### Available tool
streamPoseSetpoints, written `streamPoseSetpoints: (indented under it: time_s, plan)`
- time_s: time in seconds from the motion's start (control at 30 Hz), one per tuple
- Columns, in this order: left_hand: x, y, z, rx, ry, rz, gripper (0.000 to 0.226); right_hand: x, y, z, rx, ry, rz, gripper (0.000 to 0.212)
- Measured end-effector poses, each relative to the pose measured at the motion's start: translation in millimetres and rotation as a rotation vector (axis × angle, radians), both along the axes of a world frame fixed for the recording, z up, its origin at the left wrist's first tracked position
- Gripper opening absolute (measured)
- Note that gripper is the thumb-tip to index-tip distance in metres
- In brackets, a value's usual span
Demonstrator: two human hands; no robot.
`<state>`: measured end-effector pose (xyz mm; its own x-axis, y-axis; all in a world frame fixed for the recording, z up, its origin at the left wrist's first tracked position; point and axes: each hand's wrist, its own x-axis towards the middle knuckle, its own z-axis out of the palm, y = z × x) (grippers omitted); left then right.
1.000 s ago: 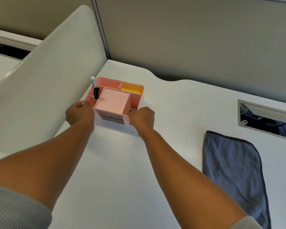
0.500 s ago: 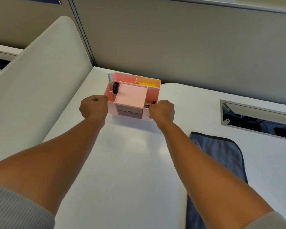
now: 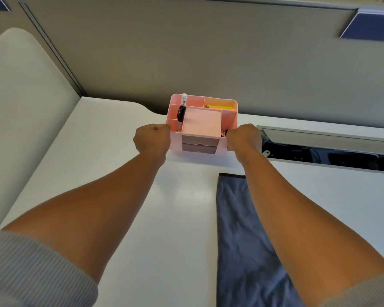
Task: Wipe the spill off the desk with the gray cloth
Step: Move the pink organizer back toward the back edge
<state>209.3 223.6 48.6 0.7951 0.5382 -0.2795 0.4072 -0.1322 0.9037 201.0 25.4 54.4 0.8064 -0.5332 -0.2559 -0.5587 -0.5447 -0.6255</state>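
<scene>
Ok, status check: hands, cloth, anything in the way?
Left hand and right hand both gripping the pink desk organizer. Gray cloth untouched, flat on the desk, partly under the right forearm. No spill visible.

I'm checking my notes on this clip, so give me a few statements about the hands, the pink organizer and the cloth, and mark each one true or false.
1. Both hands grip the pink organizer, the left hand on its left side and the right hand on its right side. True.
2. The right hand is holding the gray cloth. False: the cloth lies flat on the desk, partly under the right forearm, with neither hand on it.
3. A pen stands in a left compartment of the organizer. True.
4. The organizer sits on top of the cloth. False: it is beyond the cloth's far edge, apart from it.
5. A cable slot in the desk lies right of the organizer. True.
</scene>
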Motion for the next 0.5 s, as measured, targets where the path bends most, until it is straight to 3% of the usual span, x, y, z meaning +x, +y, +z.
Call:
streamPoseSetpoints:
  time_s: [0.5]
  plan:
    - [7, -82, -27, 0.027, 0.057, -0.047, 0.016, -5, -77, -7, 0.008, 0.061, -0.107, 0.019]
